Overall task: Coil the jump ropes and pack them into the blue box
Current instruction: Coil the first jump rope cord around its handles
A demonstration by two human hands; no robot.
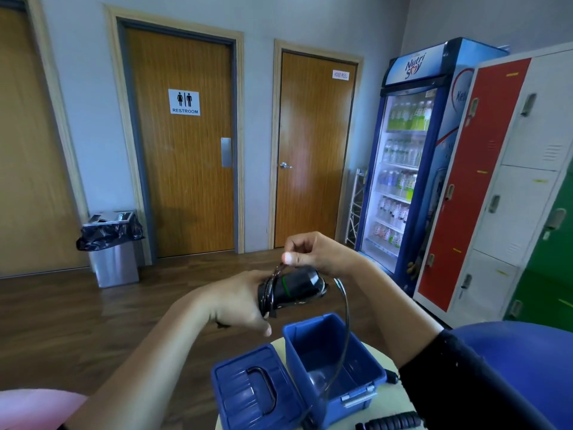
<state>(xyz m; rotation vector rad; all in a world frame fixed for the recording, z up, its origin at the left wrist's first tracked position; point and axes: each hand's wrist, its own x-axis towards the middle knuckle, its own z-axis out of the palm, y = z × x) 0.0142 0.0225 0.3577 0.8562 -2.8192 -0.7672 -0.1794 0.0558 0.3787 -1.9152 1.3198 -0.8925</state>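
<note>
Currently gripping jump rope handles (294, 287) with left hand (238, 302) above blue box (366, 367), pinching cord (344, 305) with right hand (316, 249), possibly risking sprung coils through slackened tension.

Black jump rope (291, 288) part-coiled, held above open blue box (298, 352).

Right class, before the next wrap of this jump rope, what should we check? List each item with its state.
1. Left hand grips the black cylindrical rope handle: ok.
2. Right hand pinches the thin black cord: ok.
3. Cord fully wound: not ok, a long loop hangs loose.
4. Blue plastic box open, its blue lid beside it: ok.
5. Second black ribbed handle, its rope coiled: cannot tell.
</note>
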